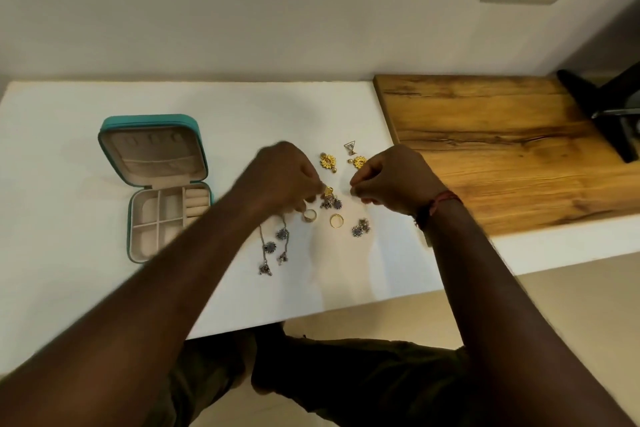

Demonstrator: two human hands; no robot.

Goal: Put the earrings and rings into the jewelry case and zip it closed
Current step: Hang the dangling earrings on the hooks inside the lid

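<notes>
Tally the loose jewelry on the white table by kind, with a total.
Gold sun-shaped earrings: 2
Silver triangle earring: 1
Short silver-and-blue cluster earrings: 2
Long silver-and-blue drop earrings: 2
Metal ring bands: 2
Gold coiled piece at the left hand fingertips, kind unclear: 1
Total: 10

Both forearms stretch fwd and angle inward, L hand (pixel 287 177) and R hand (pixel 391 180) near each other but not touching, knuckles up, fingers curled w/ tips pinched, tho whether they hold anything is too blurred to tell.
</notes>
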